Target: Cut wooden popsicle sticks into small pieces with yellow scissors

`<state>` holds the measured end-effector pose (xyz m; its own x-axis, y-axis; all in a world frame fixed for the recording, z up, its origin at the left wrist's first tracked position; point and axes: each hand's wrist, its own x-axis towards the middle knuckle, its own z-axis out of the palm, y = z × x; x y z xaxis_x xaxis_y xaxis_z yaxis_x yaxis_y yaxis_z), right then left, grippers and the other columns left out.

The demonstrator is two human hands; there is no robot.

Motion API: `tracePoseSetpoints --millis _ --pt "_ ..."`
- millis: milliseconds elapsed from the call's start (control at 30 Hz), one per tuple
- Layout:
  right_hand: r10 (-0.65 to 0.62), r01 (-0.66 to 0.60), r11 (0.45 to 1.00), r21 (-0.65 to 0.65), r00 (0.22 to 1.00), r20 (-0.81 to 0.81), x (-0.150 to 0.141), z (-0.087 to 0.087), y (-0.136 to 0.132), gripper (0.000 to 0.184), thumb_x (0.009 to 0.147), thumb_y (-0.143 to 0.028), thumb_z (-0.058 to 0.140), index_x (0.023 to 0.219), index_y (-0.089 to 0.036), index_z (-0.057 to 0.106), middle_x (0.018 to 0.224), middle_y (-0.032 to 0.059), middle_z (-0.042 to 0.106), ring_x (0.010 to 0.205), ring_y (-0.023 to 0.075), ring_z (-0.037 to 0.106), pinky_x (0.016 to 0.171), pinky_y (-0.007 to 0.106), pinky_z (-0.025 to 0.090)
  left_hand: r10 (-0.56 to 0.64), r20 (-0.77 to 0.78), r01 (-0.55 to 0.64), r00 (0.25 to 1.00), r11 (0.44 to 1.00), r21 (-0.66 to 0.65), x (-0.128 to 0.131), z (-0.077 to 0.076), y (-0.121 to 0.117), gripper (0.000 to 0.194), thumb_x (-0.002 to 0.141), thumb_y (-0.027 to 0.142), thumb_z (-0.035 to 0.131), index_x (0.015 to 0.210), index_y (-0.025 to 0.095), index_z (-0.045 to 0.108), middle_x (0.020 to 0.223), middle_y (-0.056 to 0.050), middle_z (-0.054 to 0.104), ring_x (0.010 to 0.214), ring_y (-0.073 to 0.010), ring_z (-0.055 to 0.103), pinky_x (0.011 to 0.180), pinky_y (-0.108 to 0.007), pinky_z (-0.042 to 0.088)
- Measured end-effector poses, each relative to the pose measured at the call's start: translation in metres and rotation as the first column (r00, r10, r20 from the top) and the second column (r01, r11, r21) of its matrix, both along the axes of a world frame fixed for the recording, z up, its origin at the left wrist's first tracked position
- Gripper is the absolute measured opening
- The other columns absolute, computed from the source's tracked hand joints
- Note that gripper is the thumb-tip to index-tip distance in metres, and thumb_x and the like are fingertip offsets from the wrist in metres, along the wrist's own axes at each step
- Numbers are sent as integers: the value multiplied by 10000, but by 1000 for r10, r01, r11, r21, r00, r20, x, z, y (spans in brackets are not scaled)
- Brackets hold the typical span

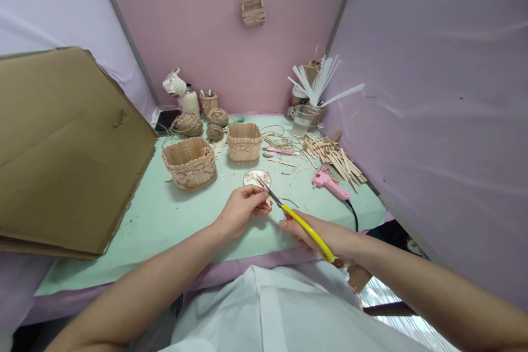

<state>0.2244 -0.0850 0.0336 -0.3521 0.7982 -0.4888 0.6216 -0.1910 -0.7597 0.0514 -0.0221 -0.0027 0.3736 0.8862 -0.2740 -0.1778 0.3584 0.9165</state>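
Observation:
My right hand (309,231) is closed round yellow-handled scissors (303,223), whose blades point up and left. In a pinch, my left hand (249,201) holds a small thin wooden piece (268,202) beside the blades. Whether the blades touch the wood I cannot tell. Just beyond both hands lies a round white dish (249,177) with small wood bits on it. Two wooden baskets with scalloped rims stand farther back: a larger basket (190,164) at the left and a smaller basket (244,144) in the middle.
A pink glue gun (332,184) with a black cord lies at the right, near a heap of wooden sticks (336,157). Twine balls (187,124), a white jar (190,103) and a clear cup (303,120) stand at the back. A large cardboard sheet (70,154) leans at the left.

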Motion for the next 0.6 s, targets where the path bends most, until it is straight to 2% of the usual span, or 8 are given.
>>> tracePoseSetpoints --millis 167,367,600 --pt "39 -42 998 -51 997 -60 0 -2 3 428 827 -607 312 690 -202 338 525 -73 295 419 70 288 396 222 235 3 -14 -3 1000 1000 -21 0 1 0 212 649 291 683 721 121 579 611 -31 616 545 -90 582 558 -198 494" --pt "29 -37 990 -138 997 -65 -2 4 6 443 800 -634 340 685 -206 330 537 -73 288 414 68 298 383 205 244 7 -17 -7 1000 999 -38 0 3 1 188 637 265 687 691 120 580 609 -38 624 537 -94 588 549 -200 498" --pt "-55 48 977 -206 998 -30 -10 0 10 467 781 -663 326 669 -209 332 526 -72 276 404 65 242 350 197 229 -10 24 13 1000 991 -131 -4 -1 6 131 638 200 678 664 112 585 598 -37 616 523 -82 586 534 -172 500"
